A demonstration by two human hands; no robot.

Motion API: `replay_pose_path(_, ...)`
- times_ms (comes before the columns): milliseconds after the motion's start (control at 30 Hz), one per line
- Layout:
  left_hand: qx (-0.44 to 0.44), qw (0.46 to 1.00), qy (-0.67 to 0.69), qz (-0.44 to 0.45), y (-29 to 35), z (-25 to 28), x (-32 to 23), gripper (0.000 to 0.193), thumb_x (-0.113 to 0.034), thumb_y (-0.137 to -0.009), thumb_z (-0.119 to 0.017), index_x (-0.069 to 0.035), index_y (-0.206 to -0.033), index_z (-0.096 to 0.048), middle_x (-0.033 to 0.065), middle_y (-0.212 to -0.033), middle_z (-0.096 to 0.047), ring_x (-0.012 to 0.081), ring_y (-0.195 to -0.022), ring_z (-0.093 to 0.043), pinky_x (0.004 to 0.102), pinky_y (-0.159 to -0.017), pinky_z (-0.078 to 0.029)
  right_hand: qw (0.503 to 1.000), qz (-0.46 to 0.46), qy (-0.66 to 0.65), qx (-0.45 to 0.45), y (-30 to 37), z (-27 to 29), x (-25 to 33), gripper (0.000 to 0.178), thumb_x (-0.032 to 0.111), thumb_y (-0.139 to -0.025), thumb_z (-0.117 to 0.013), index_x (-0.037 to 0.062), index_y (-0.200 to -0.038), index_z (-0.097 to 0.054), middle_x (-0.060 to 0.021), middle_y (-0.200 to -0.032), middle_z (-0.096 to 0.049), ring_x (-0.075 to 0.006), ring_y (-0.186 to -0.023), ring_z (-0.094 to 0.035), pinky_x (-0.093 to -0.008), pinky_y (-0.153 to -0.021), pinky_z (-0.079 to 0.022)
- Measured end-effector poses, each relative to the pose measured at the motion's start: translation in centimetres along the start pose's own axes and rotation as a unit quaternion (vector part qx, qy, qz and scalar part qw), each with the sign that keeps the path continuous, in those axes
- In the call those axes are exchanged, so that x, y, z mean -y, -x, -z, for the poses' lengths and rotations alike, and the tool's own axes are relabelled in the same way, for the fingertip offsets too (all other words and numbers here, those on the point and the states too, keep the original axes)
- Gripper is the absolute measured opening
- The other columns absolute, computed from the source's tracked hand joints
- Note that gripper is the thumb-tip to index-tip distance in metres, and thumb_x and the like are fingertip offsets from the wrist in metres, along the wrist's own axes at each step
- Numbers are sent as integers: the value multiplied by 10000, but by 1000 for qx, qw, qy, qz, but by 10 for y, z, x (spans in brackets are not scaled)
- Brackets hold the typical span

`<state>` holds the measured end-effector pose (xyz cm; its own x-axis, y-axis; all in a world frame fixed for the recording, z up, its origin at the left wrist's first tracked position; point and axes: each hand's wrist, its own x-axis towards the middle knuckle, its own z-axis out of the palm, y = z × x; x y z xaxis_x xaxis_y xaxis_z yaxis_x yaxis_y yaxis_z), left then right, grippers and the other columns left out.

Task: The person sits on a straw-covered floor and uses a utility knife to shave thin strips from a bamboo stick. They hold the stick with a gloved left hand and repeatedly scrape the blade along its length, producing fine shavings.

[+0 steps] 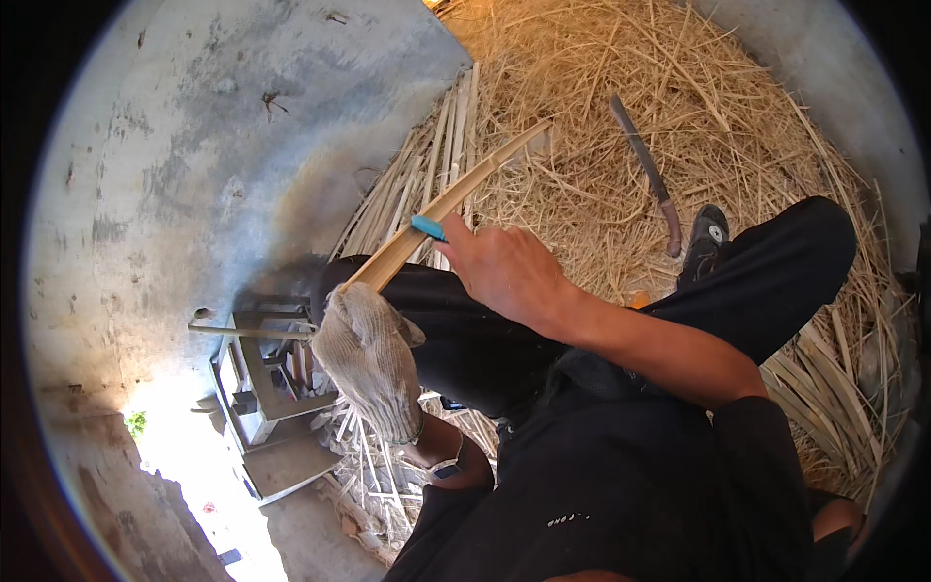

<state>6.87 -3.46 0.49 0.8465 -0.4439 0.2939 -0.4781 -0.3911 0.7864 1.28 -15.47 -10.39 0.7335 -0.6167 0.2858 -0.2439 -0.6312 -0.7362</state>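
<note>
My left hand (367,344), in a knitted off-white work glove, is closed around the lower end of a split bamboo strip (464,190). The strip slants up and away to the right, its pale inner side showing. My bare right hand (504,272) is closed around a small teal object (428,228), which lies across the strip partway along. Only one end of that object shows, so its kind is unclear; my fingers hide the rest. A long-bladed machete (644,160) lies apart from both hands on the shavings, its handle toward my shoe.
Bamboo shavings (582,58) cover the floor ahead. Split strips (441,145) lean along the grey wall (213,126), and more strips (824,398) lie at the right. My bent legs (766,262) frame the work. A small wooden stand (267,407) is at the left, beside a bright opening.
</note>
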Motion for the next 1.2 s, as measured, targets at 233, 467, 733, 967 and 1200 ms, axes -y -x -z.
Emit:
replay_pose_path(233, 0, 1000, -19, 2, 2, -3, -6, 465, -388, -1035, -527, 27, -836, -592, 58, -510, -516, 157, -436, -555, 278, -449, -436, 997, -43, 1, 64, -9, 13, -16, 225, 263, -1043, -505, 39, -1048, -488, -221, -653, -633, -447, -642, -665, -546, -562, -528)
replay_pose_path(467, -11, 999, -31, 1, 0, -3, -9, 443, -355, -1034, -505, 22, -817, -587, 64, -516, -533, 155, -440, -551, 279, -452, -423, 999, -32, 28, 30, -23, -3, -45, 256, 287, -1044, -500, 36, -1088, -506, -212, -671, -645, -434, -658, -677, -538, -584, -540)
replay_pose_path(733, -23, 999, -32, -4, 1, -9, -14, 506, -398, -1034, -481, -2, -724, -535, 88, -493, -534, 175, -439, -523, 276, -471, -423, 996, -51, 63, 26, -26, -20, -86, 283, 308, -1044, -500, 35, -1116, -509, -215, -661, -640, -445, -645, -671, -557, -558, -527)
replay_pose_path(967, -11, 999, -41, -23, 2, -17, -21, 520, -414, -1026, -475, 0, -722, -557, 87, -487, -533, 173, -446, -534, 271, -476, -432, 992, -65, 108, 0, -40, -29, -158, 279, 302, -1050, -476, 26, -1076, -495, -233, -726, -653, -443, -687, -678, -559, -611, -543)
replay_pose_path(1200, -23, 997, -66, -29, 2, -13, -17, 522, -420, -1014, -481, -3, -709, -555, 88, -488, -535, 168, -446, -531, 270, -473, -427, 991, -77, 104, 25, -26, -13, -107, 326, 309, -1047, -464, -6, -1066, -542, -191, -704, -680, -386, -664, -704, -495, -582, -565)
